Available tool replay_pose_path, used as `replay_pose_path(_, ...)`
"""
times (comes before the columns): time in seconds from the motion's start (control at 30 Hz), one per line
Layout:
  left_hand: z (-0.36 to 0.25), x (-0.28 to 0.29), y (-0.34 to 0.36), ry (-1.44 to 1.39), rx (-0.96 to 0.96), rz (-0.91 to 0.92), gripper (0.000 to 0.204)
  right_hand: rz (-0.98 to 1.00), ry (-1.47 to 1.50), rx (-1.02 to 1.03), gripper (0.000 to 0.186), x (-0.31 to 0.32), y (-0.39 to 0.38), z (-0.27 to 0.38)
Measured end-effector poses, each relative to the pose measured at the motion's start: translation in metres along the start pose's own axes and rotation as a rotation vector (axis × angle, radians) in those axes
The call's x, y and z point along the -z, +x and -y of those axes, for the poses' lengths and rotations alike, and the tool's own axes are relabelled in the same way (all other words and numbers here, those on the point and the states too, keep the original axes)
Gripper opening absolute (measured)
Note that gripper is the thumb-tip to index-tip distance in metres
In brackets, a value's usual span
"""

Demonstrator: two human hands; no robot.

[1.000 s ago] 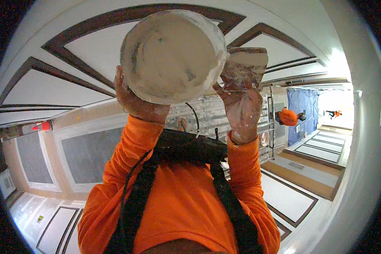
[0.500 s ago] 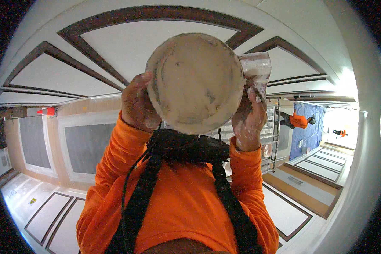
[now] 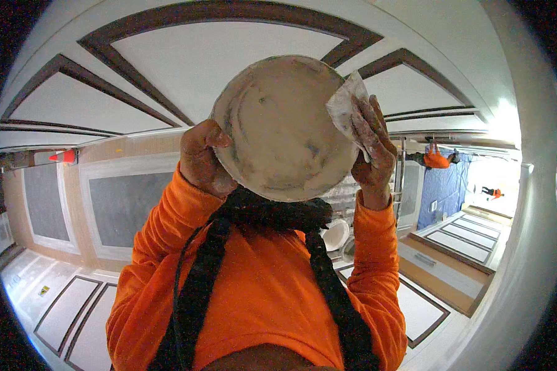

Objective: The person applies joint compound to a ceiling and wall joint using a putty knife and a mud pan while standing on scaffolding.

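Observation:
I hold a round, beige container (image 3: 278, 127), smeared with dried plaster, its flat circular face filling the centre of the head view. My left hand (image 3: 205, 157) is closed on its left rim, thumb and fingertips curled against the edge. My right hand (image 3: 372, 148) is at the right rim with a crumpled white cloth or sheet (image 3: 346, 108) under its fingers, pressed over the edge. Behind the container, a black bag or belt (image 3: 272, 213) lies across my orange-clad body between two black straps.
A pale round bucket (image 3: 335, 235) sits below, beside a metal frame (image 3: 400, 195). A co-worker in orange (image 3: 437, 159) is at the right near blue sheeting (image 3: 433, 198); another person (image 3: 492, 193) is farther off. An orange cone (image 3: 63, 156) stands left. Trimmed wall panels (image 3: 223, 68) surround the corridor.
The container has moved down and rightward in the view. The white sheet, earlier sticking out beyond the right side, now lies over the container's right rim under my right fingers.

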State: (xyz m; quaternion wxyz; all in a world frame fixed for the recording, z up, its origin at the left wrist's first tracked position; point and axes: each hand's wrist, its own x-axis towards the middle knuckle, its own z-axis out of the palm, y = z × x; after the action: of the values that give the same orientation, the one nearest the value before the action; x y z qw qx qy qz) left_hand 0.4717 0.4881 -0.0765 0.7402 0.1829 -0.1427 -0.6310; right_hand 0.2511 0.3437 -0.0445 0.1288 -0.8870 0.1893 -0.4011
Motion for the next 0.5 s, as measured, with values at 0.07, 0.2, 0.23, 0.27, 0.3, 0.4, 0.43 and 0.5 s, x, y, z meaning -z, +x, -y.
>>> replay_pose_path(0.07,0.002,0.000,0.000,-0.038,0.009,0.001,0.044,0.028,-0.037,-0.019,0.039,0.002,0.000,-0.001)
replay_pose_path(0.2,0.002,0.001,0.001,-0.093,0.023,0.007,0.049,0.061,-0.096,-0.014,0.050,0.007,-0.009,-0.017)
replay_pose_path(0.23,0.003,0.000,0.001,-0.097,0.020,0.007,0.050,0.069,-0.102,-0.011,0.050,0.008,-0.010,-0.021)
replay_pose_path(0.27,0.003,0.001,0.001,-0.105,0.016,0.006,0.051,0.077,-0.107,-0.007,0.051,0.010,-0.010,-0.023)
replay_pose_path(0.3,0.002,0.001,0.001,-0.116,0.009,0.001,0.052,0.086,-0.113,-0.003,0.052,0.011,-0.011,-0.027)
replay_pose_path(0.4,0.002,0.002,0.001,-0.125,-0.037,-0.028,0.055,0.111,-0.272,-0.021,0.048,0.016,-0.023,-0.047)
replay_pose_path(0.43,0.001,0.002,0.002,-0.116,-0.063,-0.052,0.057,0.118,-0.280,-0.078,0.045,0.016,-0.031,-0.057)
replay_pose_path(0.5,0.000,0.002,0.004,-0.056,-0.127,-0.134,0.057,0.135,-0.300,-0.198,0.042,0.014,-0.047,-0.071)
